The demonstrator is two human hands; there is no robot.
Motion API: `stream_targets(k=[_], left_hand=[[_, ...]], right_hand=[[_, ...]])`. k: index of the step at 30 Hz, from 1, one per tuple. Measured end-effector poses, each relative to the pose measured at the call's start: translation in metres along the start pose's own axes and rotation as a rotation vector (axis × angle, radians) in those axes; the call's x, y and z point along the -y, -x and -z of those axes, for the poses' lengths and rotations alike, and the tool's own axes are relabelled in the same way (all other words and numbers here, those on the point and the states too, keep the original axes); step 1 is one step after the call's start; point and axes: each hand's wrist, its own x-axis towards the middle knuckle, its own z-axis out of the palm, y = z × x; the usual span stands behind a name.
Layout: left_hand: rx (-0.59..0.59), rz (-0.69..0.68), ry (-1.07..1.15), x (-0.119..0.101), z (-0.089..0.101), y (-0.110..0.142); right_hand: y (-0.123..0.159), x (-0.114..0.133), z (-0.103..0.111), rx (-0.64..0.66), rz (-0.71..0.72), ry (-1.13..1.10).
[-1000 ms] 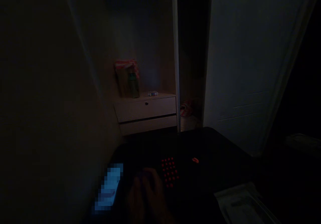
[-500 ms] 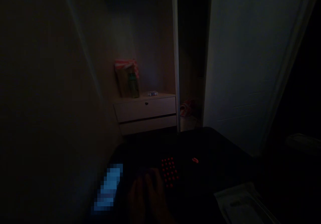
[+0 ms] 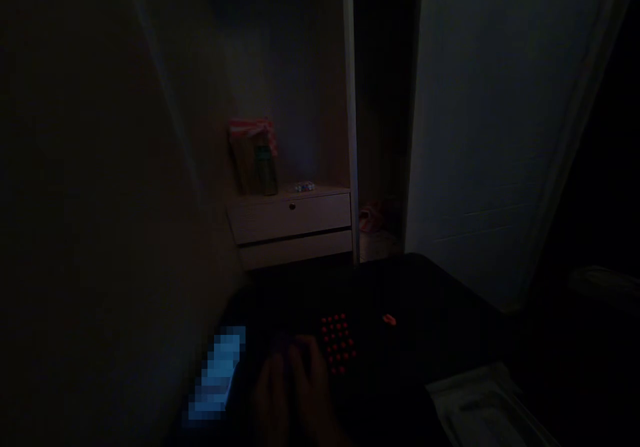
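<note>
In deep shadow, my left hand (image 3: 273, 383) and my right hand (image 3: 311, 377) are side by side at the bottom middle, over a dark surface. Their fingers curl close together around a dark, faintly bluish shape (image 3: 284, 344), too dim to name. Just right of my right hand is a grid of small glowing red dots (image 3: 339, 342). Further right glows a small red item (image 3: 389, 320) whose kind I cannot make out. Left of my hands lies a lit, pixelated blue screen (image 3: 217, 373).
A dark rounded tabletop (image 3: 415, 277) spreads ahead. At lower right lies a pale flat packet (image 3: 480, 400). Behind stands a drawer unit (image 3: 295, 220) with a green-capped bottle (image 3: 265, 170) and a red-and-white item (image 3: 250, 127) on top. A pale door panel (image 3: 480, 140) is at right.
Both hands shift slightly, staying close together in the same place. The view is a little dimmer. The red dots, screen and other things have not moved.
</note>
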Motion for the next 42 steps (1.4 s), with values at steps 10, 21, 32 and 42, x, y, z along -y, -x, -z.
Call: stream_targets(k=[10, 21, 32, 42], left_hand=[[0.066, 0.128, 0.069, -0.024, 0.004, 0.005], [0.052, 0.039, -0.009, -0.018, 0.003, 0.0], [0.092, 0.075, -0.041, -0.026, 0.002, 0.0], [0.077, -0.015, -0.059, -0.03, 0.003, 0.0]], right_hand=[[-0.003, 0.004, -0.001, 0.008, -0.04, 0.027], [-0.005, 0.003, -0.003, 0.036, 0.0, 0.046], [-0.008, -0.003, -0.003, 0.034, 0.006, -0.006], [-0.006, 0.003, -0.004, 0.011, 0.024, -0.008]])
